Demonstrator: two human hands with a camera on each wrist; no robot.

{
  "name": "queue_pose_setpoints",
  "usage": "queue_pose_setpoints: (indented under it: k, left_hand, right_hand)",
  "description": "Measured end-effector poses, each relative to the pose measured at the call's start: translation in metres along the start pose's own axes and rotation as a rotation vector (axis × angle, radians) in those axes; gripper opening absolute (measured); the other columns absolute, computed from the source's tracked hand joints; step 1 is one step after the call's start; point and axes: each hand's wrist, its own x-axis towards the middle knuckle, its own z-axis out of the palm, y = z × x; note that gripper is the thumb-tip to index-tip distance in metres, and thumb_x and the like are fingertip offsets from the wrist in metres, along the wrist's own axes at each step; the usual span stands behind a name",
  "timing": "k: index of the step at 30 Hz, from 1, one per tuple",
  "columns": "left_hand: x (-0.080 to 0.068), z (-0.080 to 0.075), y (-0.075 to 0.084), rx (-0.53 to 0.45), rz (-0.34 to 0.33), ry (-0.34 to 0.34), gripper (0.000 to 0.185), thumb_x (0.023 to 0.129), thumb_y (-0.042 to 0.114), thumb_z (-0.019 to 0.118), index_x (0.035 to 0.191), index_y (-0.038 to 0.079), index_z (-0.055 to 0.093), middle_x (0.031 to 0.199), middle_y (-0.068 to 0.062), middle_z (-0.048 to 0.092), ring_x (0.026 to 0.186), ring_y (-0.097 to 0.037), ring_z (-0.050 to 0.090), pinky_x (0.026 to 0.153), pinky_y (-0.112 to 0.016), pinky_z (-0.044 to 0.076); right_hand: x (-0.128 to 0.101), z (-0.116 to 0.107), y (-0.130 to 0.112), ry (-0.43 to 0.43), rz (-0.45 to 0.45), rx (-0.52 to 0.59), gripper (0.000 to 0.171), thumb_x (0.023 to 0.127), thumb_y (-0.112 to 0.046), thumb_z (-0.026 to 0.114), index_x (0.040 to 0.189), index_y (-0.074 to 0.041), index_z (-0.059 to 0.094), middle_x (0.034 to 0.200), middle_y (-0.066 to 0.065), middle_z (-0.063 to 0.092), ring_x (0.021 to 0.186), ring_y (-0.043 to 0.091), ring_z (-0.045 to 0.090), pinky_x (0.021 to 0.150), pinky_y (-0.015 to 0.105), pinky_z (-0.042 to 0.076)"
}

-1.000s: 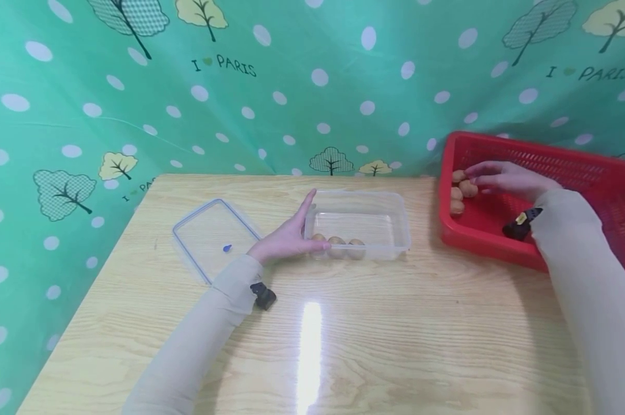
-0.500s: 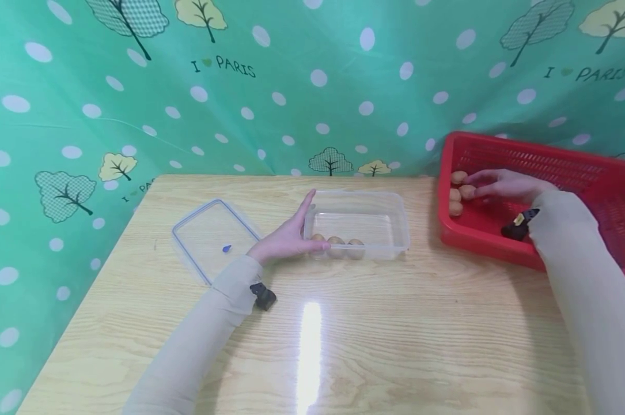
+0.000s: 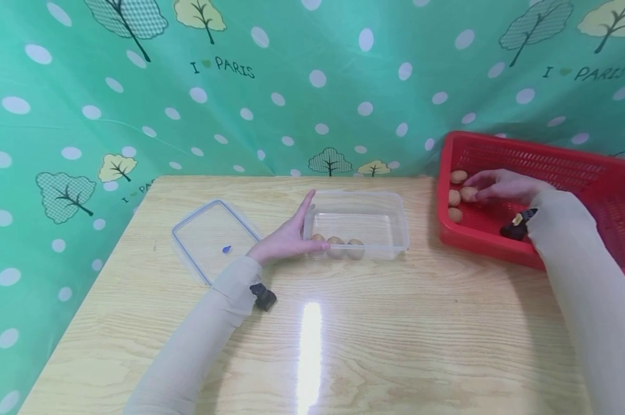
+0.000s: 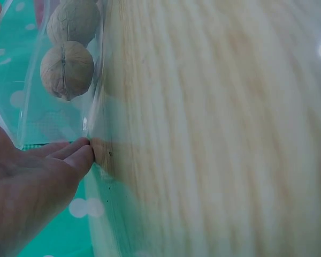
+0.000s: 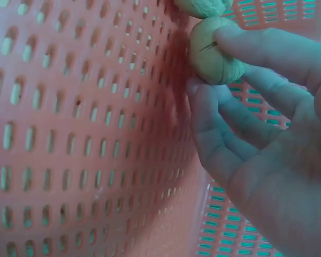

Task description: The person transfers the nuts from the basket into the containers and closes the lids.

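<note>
Inside the red basket [image 3: 592, 173] my right hand [image 3: 504, 185] is pinching a walnut [image 5: 214, 51], while my left hand [image 3: 286, 239] is resting flat and open against the clear box [image 3: 390, 202].

Clear lid [image 3: 216, 238] on wooden table [image 3: 395, 323] (green dotted backdrop [image 3: 312, 86] behind)

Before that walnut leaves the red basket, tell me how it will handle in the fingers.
The walnut is round, so it would probably roll if it slipped from the right hand. Its ridged, matte shell looks hard and grippy, not slippery. It seems light, since fingertips alone pinch it. The red basket has walls that should catch a dropped one.
</note>
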Motion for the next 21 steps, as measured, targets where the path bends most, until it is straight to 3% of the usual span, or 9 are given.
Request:
queue_pose_setpoints:
  k: [5,13,21]
  left_hand:
    - [0.0,0.0,0.0,0.005,-0.002,0.001,0.115,0.083,0.019,0.077,0.154,0.023,-0.014,0.158,-0.019,-0.004,0.143,-0.041,0.007,0.113,-0.049,0.018]
    - [-0.001,0.0,0.0,-0.001,-0.006,0.001,0.115,0.083,0.02,0.077,0.154,0.024,-0.013,0.159,-0.019,-0.003,0.143,-0.04,0.008,0.113,-0.05,0.017]
    - [0.016,0.002,-0.039,0.025,0.008,0.037,0.116,0.079,0.035,0.08,0.149,0.049,-0.012,0.161,-0.01,-0.001,0.143,-0.032,0.011,0.113,-0.049,0.019]
  right_hand:
    - [-0.001,-0.002,-0.004,0.035,0.005,-0.014,0.069,0.085,-0.02,0.075,0.141,-0.002,0.038,0.132,0.019,0.044,0.114,0.037,0.046,0.089,0.05,0.05]
    - [-0.008,-0.008,-0.02,0.104,-0.06,-0.082,0.07,0.082,-0.014,0.077,0.14,-0.004,0.039,0.133,0.018,0.044,0.112,0.035,0.047,0.087,0.048,0.052]
    - [-0.009,-0.01,-0.027,0.097,-0.091,-0.084,0.069,0.083,-0.01,0.075,0.141,-0.004,0.038,0.134,0.017,0.043,0.11,0.029,0.047,0.084,0.042,0.053]
